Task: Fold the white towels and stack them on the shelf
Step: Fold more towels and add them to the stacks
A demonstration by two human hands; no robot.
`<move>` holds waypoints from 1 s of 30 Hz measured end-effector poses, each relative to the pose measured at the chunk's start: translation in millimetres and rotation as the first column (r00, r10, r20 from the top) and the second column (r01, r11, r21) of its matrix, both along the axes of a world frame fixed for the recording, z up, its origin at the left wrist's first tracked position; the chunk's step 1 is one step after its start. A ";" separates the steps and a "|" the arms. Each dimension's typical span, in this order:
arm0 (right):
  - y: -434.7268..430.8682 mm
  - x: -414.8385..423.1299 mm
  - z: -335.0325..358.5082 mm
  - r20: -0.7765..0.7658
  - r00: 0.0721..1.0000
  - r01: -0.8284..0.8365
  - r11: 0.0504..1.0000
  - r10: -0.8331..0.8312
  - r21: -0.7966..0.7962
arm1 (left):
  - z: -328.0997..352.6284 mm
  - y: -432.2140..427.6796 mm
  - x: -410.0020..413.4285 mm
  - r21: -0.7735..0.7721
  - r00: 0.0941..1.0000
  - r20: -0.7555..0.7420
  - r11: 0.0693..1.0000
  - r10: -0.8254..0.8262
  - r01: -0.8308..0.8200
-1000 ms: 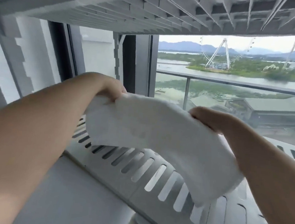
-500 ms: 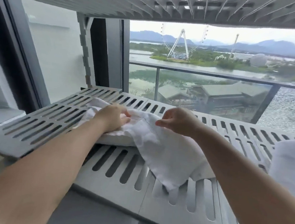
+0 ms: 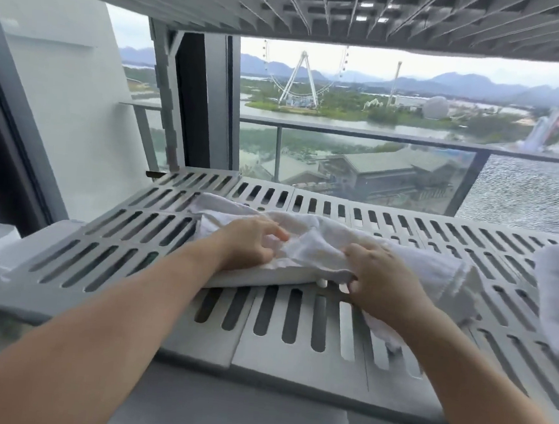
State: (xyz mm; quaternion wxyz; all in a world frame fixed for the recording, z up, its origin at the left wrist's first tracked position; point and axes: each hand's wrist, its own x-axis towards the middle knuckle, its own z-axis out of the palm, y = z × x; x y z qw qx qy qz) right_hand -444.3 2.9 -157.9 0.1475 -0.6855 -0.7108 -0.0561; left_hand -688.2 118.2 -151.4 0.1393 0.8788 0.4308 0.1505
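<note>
1. A white towel (image 3: 329, 246) is lying bunched on the slatted grey shelf (image 3: 296, 317)
2. The left hand (image 3: 252, 244) is grasping the towel's left part, fingers curled into the cloth
3. The right hand (image 3: 381, 278) is gripping its front edge, fingers curled around it
4. A second towel (image 3: 557, 300) is sitting at the shelf's right end

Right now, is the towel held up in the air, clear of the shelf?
No, the towel lies on the shelf, with the left hand and right hand gripping it.
</note>
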 end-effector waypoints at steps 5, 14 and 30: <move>-10.9 5.0 -4.3 -0.108 0.993 0.062 0.988 -0.047 0.140 | -0.3 -5.7 2.1 0.456 0.994 -0.037 0.886 0.107 -0.079; -29.0 27.7 8.5 -0.120 0.989 0.110 0.976 -0.089 0.188 | 21.2 -42.2 6.0 0.538 0.964 0.255 0.840 -0.077 -0.076; -42.8 40.0 -4.3 0.058 0.966 0.258 0.961 -0.253 -0.100 | 0.2 -78.8 30.9 0.274 0.958 -0.056 0.927 0.282 -0.257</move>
